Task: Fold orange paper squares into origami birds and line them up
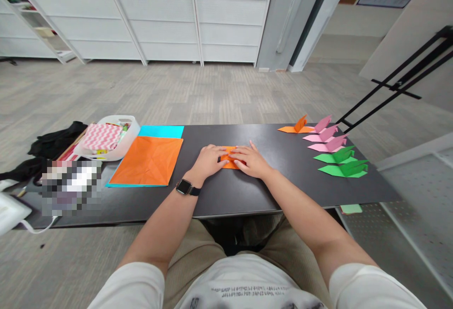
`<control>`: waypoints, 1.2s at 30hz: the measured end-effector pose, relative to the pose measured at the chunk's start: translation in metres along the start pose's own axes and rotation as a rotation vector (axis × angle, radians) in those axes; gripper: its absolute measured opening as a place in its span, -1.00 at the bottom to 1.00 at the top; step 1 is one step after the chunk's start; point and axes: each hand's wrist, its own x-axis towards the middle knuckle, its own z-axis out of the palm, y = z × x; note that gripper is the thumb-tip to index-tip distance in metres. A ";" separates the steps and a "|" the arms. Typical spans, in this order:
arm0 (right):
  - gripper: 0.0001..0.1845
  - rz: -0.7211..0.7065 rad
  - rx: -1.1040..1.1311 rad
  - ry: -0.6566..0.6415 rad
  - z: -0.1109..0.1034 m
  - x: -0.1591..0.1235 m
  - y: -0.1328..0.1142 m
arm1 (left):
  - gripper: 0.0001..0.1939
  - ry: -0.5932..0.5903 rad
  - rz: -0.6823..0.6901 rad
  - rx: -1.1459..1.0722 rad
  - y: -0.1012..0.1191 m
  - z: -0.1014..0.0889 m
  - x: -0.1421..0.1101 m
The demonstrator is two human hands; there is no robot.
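Note:
A small folded piece of orange paper [230, 163] lies on the dark table in front of me. My left hand [209, 159] rests on its left end, fingers stretched forward and the thumb on the paper. From the other side, my right hand [253, 160] lies flat across the right part, its fingers apart and its thumb near the middle. Both hands cover much of the paper, so its folds are partly hidden. To the left, a stack of larger sheets has a creased orange sheet [146, 162] on top, with blue paper [163, 131] showing beneath.
Along the table's right side stand folded paper birds: an orange bird [296, 126], several pink birds [322, 134] and green birds [343, 169]. A white basket [129, 134] with a pink zigzag cloth [102, 136] sits left, beside black fabric [58, 144]. A black metal frame [392, 87] stands right.

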 end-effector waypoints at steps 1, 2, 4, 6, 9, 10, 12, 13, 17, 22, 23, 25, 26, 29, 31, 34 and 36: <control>-0.63 0.033 0.002 0.050 -0.002 -0.001 0.005 | -0.68 -0.004 -0.008 0.007 0.000 0.000 0.000; -0.65 0.074 -0.003 0.103 -0.003 -0.002 0.011 | -0.67 -0.008 -0.015 0.013 0.000 0.000 0.000; -0.72 0.151 -0.014 0.189 -0.007 -0.004 0.023 | -0.66 -0.016 -0.021 0.025 0.000 -0.001 0.000; -0.79 0.182 -0.024 0.209 -0.008 -0.005 0.033 | -0.66 -0.027 -0.023 0.033 0.001 -0.001 0.000; -0.85 0.181 -0.054 0.175 -0.005 -0.005 0.037 | -0.67 -0.042 -0.020 0.036 0.000 -0.004 0.000; -0.86 0.183 -0.067 0.162 -0.003 -0.004 0.036 | -0.68 -0.043 -0.018 0.037 -0.001 -0.005 0.000; -0.86 0.191 -0.091 0.133 0.001 -0.003 0.032 | -0.72 -0.026 -0.019 0.035 -0.002 -0.007 0.000; -0.86 0.194 -0.100 0.120 0.002 -0.002 0.031 | -0.74 -0.005 -0.019 0.028 -0.001 -0.008 0.000; -0.83 0.195 -0.121 0.097 0.007 0.001 0.026 | -0.73 0.099 0.047 -0.043 0.011 -0.005 0.005; -0.84 0.256 -0.137 0.106 0.008 0.000 0.027 | -0.65 0.035 0.184 -0.079 0.031 0.013 0.012; -0.82 0.275 -0.133 0.107 0.008 0.000 0.028 | -0.63 0.016 0.182 -0.078 0.033 0.017 0.012; -0.79 0.317 -0.122 0.111 0.007 0.000 0.029 | -0.62 -0.013 0.167 -0.081 0.033 0.021 0.013; -0.76 0.339 -0.118 0.116 0.007 0.000 0.030 | -0.61 -0.023 0.158 -0.083 0.033 0.022 0.013; -0.71 0.393 -0.112 0.136 0.007 0.001 0.030 | -0.61 -0.035 0.135 -0.084 0.031 0.021 0.013; -0.70 0.407 -0.110 0.134 0.007 0.000 0.030 | -0.62 -0.037 0.132 -0.081 0.030 0.020 0.013; -0.56 0.410 -0.129 0.125 0.005 -0.002 0.031 | -0.62 -0.031 0.140 -0.076 0.031 0.020 0.013; -0.42 0.412 -0.142 0.149 0.004 -0.003 0.032 | -0.61 -0.024 0.144 -0.075 0.031 0.020 0.012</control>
